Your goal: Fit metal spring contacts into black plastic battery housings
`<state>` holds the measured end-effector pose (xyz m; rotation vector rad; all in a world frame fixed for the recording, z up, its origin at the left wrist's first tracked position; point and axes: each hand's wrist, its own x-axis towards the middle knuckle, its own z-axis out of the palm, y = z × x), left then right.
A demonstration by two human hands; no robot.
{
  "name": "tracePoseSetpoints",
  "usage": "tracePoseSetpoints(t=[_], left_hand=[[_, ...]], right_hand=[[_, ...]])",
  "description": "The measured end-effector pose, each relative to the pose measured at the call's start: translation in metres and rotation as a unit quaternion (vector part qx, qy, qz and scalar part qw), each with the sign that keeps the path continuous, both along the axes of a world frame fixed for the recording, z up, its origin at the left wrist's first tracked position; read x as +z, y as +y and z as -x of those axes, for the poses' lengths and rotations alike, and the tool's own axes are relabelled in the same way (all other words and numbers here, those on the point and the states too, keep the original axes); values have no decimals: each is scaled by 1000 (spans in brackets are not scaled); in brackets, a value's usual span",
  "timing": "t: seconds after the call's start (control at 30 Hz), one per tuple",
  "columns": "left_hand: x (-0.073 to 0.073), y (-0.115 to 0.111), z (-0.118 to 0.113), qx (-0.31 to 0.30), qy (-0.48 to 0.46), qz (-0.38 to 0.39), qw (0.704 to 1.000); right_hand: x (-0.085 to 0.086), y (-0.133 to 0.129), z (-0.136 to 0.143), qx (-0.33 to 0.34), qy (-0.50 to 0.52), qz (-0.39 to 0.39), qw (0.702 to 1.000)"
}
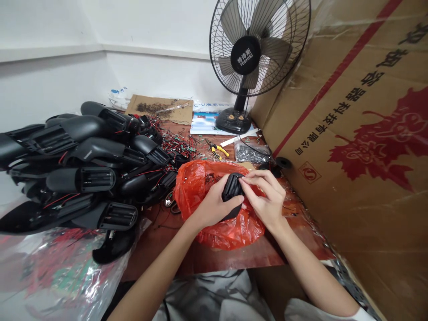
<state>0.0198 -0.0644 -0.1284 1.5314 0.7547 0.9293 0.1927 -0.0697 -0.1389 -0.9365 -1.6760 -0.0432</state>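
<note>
At frame centre, left hand (214, 207) grips a black housing (232, 188); right hand (265, 196) fingers pinch its top, over a red bag (200, 178).

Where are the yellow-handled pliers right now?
In the head view, the yellow-handled pliers lie on the table just behind the orange plastic bag, in front and left of the fan's base.

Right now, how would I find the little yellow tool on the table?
Find the big black fan at the back. Look down-left from its base, behind the orange bag. The pliers lie among the red wires, the only thing with yellow handles.
</note>
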Motion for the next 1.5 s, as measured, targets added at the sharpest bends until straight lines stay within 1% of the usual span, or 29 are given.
tracePoseSetpoints(t=[0.13, 0.33, 0.57, 0.63, 0.7, 0.77, 0.83, 0.9, 0.97, 1.07, 1.23, 1.5], left_hand=[[0, 1, -1, 39, -57, 54, 996], [4, 3, -3, 79, -94, 93, 988], [-3, 6, -10, 129, -96, 100, 982], [-3, 6, -11, 141, -92, 88, 982], [-3, 5, -12, 149, -85, 79, 982], [-1, 4, -13, 148, -82, 82, 982], [0, 2, -13, 137, -77, 90, 984], [0, 1, -13, 127, -68, 82, 986], [0, 1, -13, 125, -53, 64, 989], [0, 0, -13, 124, -29, 43, 991], [1, 0, -14, 120, -8, 14, 993], [0, -6, -16, 115, -4, -10, 993]], right_hand=[[-2, -1, 3, 21, -20, -6, 1000], [-4, -2, 4, 33, -44, -13, 998], [-3, -2, 5, 65, -39, -6, 997], [-2, -4, 7, 63, -23, 13, 998], [-2, -5, 8, 58, 24, 56, 996], [-2, -5, 8, 67, 93, 110, 987], [-3, -4, 8, 91, 151, 159, 971], [-3, -2, 6, 111, 170, 202, 958], [-2, 1, 4, 113, 157, 229, 954], [1, 2, 3, 114, 135, 239, 955], [4, 1, 4, 167, 149, 248, 942], [2, -2, 6, 158, 200, 230, 939]])
